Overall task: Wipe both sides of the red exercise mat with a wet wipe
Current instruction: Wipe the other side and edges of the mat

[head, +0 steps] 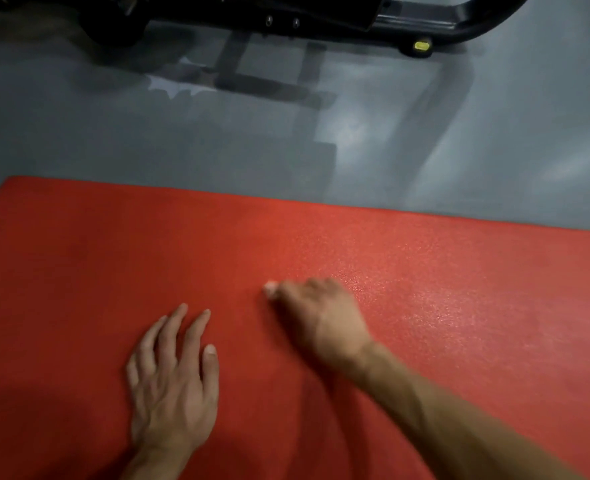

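Note:
The red exercise mat [425,278] lies flat on the grey floor and fills the lower half of the view. My left hand [172,379] rests flat on it near the bottom centre, fingers straight and spread. My right hand [317,313] is blurred and sits on the mat's middle, fingers curled down over a white wet wipe [270,288]. Only a small white corner of the wipe shows past the fingertips. The mat's surface to the right of that hand glistens.
Grey floor [113,133] stretches beyond the mat's far edge, with a pale scuffed patch [175,84]. A black exercise machine frame [286,15] with a yellow-capped foot [421,46] stands along the top of the view.

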{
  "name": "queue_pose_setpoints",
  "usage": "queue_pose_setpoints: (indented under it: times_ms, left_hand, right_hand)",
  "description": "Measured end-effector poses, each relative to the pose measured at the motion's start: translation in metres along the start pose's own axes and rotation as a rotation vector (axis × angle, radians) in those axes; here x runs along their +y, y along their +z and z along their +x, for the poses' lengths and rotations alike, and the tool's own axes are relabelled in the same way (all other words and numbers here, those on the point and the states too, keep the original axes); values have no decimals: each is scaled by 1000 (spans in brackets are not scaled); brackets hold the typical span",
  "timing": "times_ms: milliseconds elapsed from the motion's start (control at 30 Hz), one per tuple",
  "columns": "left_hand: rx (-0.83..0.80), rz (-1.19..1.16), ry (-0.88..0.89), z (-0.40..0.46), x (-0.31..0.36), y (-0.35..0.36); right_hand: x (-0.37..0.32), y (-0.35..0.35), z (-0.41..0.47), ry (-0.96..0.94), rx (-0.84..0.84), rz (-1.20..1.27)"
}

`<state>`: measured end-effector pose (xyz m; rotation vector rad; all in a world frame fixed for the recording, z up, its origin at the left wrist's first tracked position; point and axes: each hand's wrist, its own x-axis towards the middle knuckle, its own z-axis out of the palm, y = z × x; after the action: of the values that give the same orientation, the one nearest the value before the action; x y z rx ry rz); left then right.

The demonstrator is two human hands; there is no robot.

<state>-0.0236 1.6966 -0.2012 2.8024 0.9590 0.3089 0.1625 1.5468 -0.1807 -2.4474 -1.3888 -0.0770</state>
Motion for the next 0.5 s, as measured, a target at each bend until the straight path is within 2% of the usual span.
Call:
queue_pose_setpoints:
  times_ms: [67, 133, 200, 267, 333, 433, 500]
  left_hand:
    - [16, -11, -2, 0, 0, 0]
    - [32, -24, 2, 1, 1, 2]
    - [41, -25, 13, 2, 1, 3]
    - [37, -26, 13, 4, -1, 3]
    - [36, -18, 10, 3, -3, 4]
    - [48, -25, 21, 3, -4, 4]
    - [57, -29, 30, 3, -4, 5]
  right_hand:
    - [62, -21, -2, 297, 113, -115]
    - [120, -48, -7, 659, 95, -153]
    - [144, -58, -8, 845, 128, -181]
    - [128, -43, 15, 848, 146, -158]
    - [87, -20, 54, 776, 142, -73]
    - [30, 13, 109, 434, 120, -28]
    - [30, 14, 124, 258, 85, -78]
